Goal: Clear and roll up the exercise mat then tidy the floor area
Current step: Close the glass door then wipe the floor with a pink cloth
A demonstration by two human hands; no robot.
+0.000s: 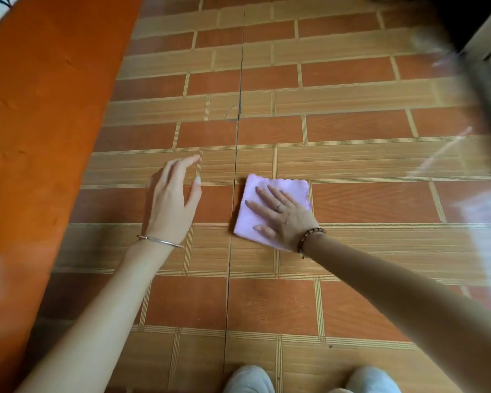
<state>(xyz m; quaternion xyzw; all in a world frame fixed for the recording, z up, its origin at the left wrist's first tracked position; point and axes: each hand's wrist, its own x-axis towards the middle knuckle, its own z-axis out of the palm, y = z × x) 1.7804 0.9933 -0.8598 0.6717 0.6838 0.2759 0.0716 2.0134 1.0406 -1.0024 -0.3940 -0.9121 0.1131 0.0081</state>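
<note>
While the left hand (169,202) hangs relaxed, the flat right hand (287,218) presses a cloth (289,187).

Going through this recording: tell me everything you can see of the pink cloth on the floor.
The cloth is pale pink-lilac and looks soft, like microfibre, with a wavy scalloped edge. Roughly square, it lies flat on the wood-pattern floor, slightly turned, just right of a dark seam. The right hand rests on it, palm down with fingers spread, covering its middle and near corner. Nothing else touches it.
</note>
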